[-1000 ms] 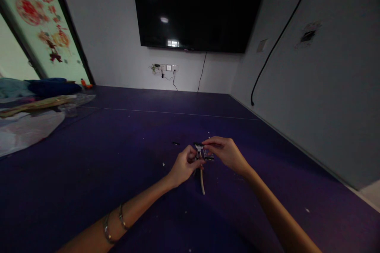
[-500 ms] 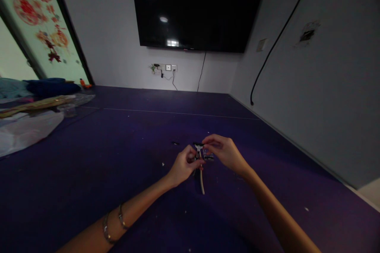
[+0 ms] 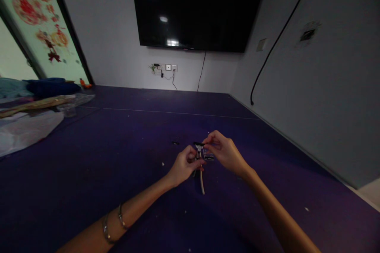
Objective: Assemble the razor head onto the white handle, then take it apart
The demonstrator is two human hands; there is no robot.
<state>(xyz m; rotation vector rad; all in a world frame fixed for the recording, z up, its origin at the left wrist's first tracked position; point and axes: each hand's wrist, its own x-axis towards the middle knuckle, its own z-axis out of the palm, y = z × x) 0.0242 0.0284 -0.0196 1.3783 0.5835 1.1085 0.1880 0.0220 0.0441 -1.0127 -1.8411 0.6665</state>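
My left hand (image 3: 184, 167) is closed around a small silvery T-shaped piece (image 3: 198, 148), whose kind I cannot make out. Across the top of that piece lies a narrow black bar (image 3: 198, 143), and the fingertips of my right hand (image 3: 223, 151) pinch its right end. Below my left fingers hangs a thin, slightly curved beige strip (image 3: 202, 185); where it joins is hidden by the hand. A small patterned item with a dark edge (image 3: 209, 157) shows between the hands, just under the right one. Left of them, a short black piece (image 3: 175, 143) lies on the purple surface.
The purple surface (image 3: 118, 189) stretches to the wall, with small pale scraps on it. Plastic bags (image 3: 32, 128) and folded cloth (image 3: 53, 87) lie at far left. A large screen (image 3: 196, 8) hangs above sockets (image 3: 168, 67), and a black cable (image 3: 276, 41) runs down the right wall.
My right hand has shifted very slightly, its knuckles a little higher. Otherwise both hands keep the same hold.
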